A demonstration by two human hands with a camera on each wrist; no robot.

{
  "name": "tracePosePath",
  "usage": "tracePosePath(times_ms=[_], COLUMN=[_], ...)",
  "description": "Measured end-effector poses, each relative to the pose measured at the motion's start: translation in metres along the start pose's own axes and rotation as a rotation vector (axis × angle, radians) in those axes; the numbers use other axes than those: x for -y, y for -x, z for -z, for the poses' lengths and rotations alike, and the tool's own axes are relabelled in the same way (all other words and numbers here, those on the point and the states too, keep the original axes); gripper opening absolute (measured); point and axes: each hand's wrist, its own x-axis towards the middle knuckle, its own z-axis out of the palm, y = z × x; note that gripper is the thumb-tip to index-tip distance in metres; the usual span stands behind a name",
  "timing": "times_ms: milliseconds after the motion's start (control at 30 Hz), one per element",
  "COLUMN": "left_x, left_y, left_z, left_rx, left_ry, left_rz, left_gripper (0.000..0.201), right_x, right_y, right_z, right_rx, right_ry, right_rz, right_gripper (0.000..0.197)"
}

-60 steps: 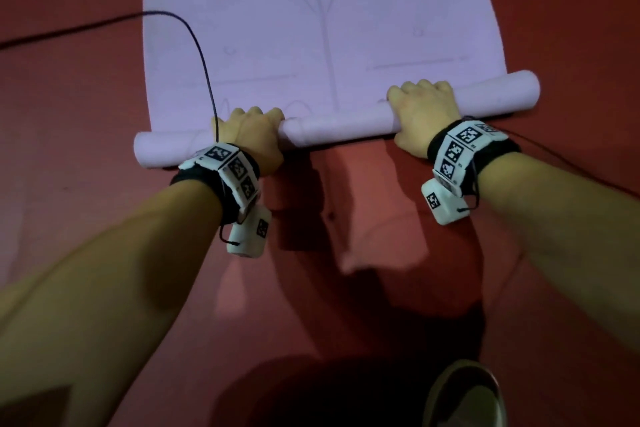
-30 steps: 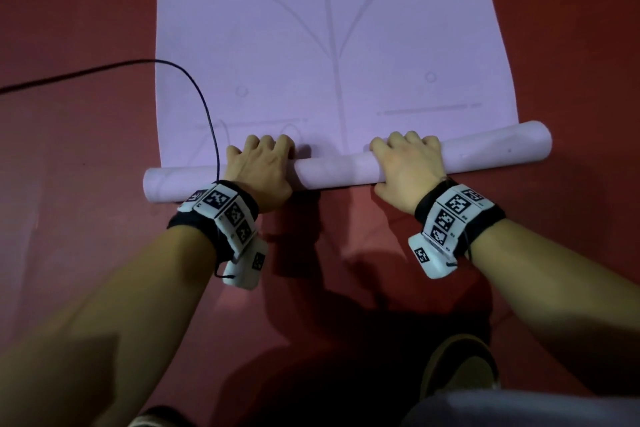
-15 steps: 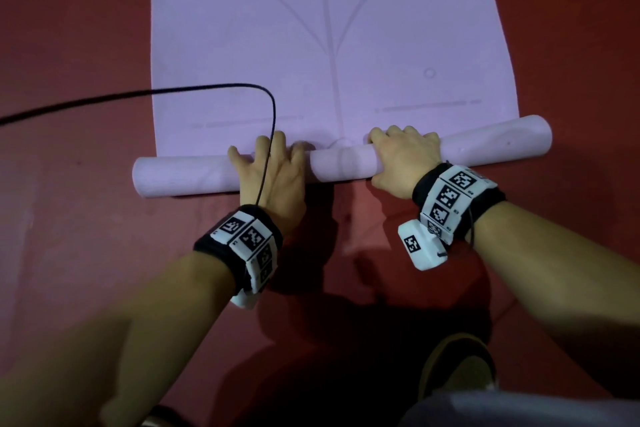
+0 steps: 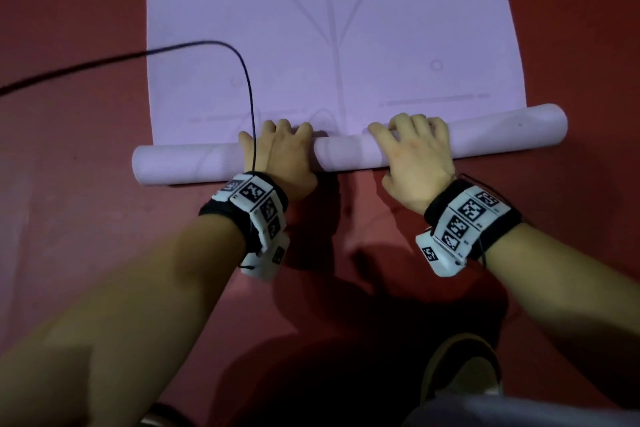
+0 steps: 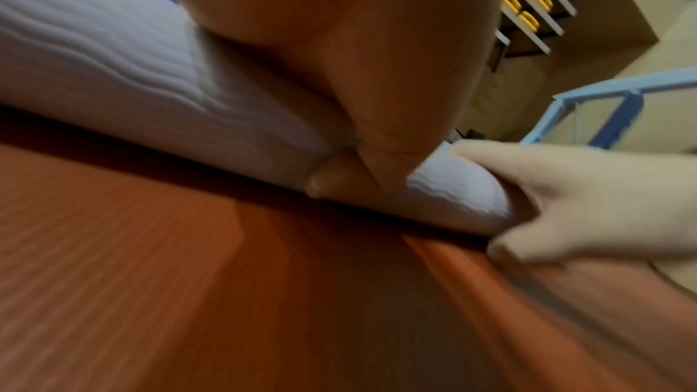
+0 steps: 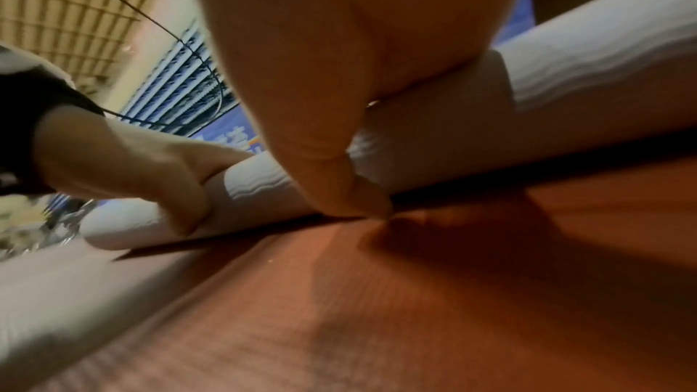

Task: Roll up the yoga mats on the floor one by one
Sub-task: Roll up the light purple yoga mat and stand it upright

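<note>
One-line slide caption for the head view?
Both hands, left hand and right hand, grip a partly rolled purple yoga mat on red floor.

Hands [image 4: 349,156] atop roll [image 4: 187,163], floor [image 4: 69,253] beneath.

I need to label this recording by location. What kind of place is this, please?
Probably a gym or sports hall. A purple yoga mat lies half rolled on a red ribbed floor, and the left wrist view shows rows of yellow seats on tiers, like spectator stands, and a blue railing.
</note>
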Motion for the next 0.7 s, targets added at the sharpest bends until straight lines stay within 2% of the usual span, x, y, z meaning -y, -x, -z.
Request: tracePosePath(times_ms=[67, 167, 233, 333, 433, 500, 567, 700], left_x=[0.001, 0.002, 0.001, -0.003, -0.009, -0.009, -0.008, -0.003], left_y=[-0.005, -0.008, -0.004, 0.003, 0.006, 0.001, -0.009, -0.024], left_z=[0.005, 0.005, 0.002, -0.005, -0.018, -0.015, -0.005, 0.009], left_rx=[0.050, 0.019, -0.054, -0.215, -0.308, -0.288, -0.176, -0.041], left_ry=[0.005, 0.028, 0.013, 0.012, -0.049, -0.030, 0.014, 0.030], left_rz=[-0.012, -0.013, -0.015, -0.036, -0.039, -0.037, -0.034, -0.041], left_gripper=[0.046, 0.050, 0.056, 0.052, 0.059, 0.060, 0.058, 0.055], right_x=[-0.001, -0.002, -0.002, -0.005, -0.007, -0.008, -0.010, -0.009], right_y=[-0.007, -0.027, -0.035, -0.043, -0.048, -0.048, -0.045, -0.034], right_z=[0.002, 0.011, 0.014, 0.014, 0.017, 0.017, 0.017, 0.010], right_rx=[0.015, 0.172, 0.252, 0.290, 0.334, 0.323, 0.270, 0.035], right_ry=[0.006, 0.009, -0.011, -0.040, -0.078, -0.096, -0.135, -0.089], right_rz=[-0.007, -0.021, -0.025, -0.033, -0.038, -0.038, -0.042, 0.004], right_gripper=[0.064, 0.058, 0.059, 0.060, 0.060, 0.060, 0.061, 0.065])
